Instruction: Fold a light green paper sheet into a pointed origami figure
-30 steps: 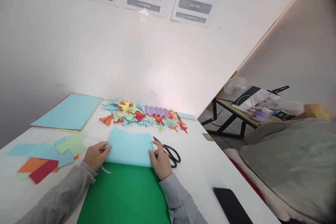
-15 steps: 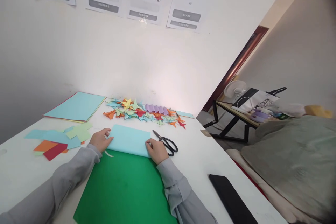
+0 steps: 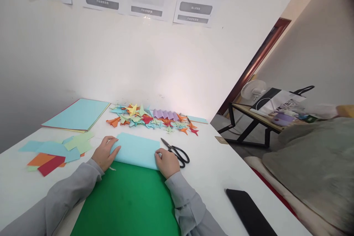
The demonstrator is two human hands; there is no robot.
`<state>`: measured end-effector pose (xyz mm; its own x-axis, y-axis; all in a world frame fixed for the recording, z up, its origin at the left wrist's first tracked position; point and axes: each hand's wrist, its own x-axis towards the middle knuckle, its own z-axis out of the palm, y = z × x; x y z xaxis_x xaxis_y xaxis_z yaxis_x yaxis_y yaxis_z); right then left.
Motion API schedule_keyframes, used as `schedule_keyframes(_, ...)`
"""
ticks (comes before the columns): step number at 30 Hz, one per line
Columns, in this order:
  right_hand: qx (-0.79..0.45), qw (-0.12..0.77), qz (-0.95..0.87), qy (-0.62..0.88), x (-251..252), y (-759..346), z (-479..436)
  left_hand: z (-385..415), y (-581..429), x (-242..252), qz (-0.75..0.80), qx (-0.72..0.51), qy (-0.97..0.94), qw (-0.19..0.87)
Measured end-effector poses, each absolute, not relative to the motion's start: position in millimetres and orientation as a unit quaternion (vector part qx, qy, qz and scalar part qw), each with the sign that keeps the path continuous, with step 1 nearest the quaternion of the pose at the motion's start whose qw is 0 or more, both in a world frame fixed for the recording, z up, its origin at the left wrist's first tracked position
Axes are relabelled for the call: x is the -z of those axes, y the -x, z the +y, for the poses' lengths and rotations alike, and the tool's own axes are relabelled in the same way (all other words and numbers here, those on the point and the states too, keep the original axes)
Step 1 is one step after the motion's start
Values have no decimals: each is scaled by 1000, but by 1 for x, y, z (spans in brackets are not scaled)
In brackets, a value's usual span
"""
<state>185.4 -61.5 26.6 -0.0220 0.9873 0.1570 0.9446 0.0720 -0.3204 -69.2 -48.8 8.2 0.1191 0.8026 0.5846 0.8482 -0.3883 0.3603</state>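
Note:
A light blue sheet of paper (image 3: 136, 151), folded into a rectangle, lies over the far end of a large green sheet (image 3: 127, 201). At its left edge is my left hand (image 3: 105, 152), thumb and fingers closed on the paper. My right hand (image 3: 167, 163) pinches the right edge, fingers curled. Just beyond the right hand lie black-handled scissors (image 3: 177, 151), blades toward the back left and partly covered by the hand. A small white scrap (image 3: 112, 169) sits by my left wrist.
Colored paper pieces (image 3: 55, 153) lie at left, before a stack of paper sheets (image 3: 76, 114). Folded paper shapes (image 3: 149, 118) are heaped along the wall. A black flat object (image 3: 249, 212) rests at front right. Beyond the table's right edge stands a low table (image 3: 256, 120) with a bag.
The camera view has shifted slightly. Both hands stay at the two ends of the light blue paper; the left hand's fingers have shifted a little on its edge.

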Motion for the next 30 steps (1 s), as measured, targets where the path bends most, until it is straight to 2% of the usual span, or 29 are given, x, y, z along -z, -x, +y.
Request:
schedule_keyframes(20,-59,169,-691,701,-22,-171,-80,-58,78,-16,-548,255,795,-45)
schedule_keyframes(25,-40,249,-702,666,-19,-172,-81,-61,74,-18,-568,237,788,-21)
schedule_keyframes(30,-46,300,-692,655,-17,-173,-78,-66,71,-24,-565,258,782,-57)
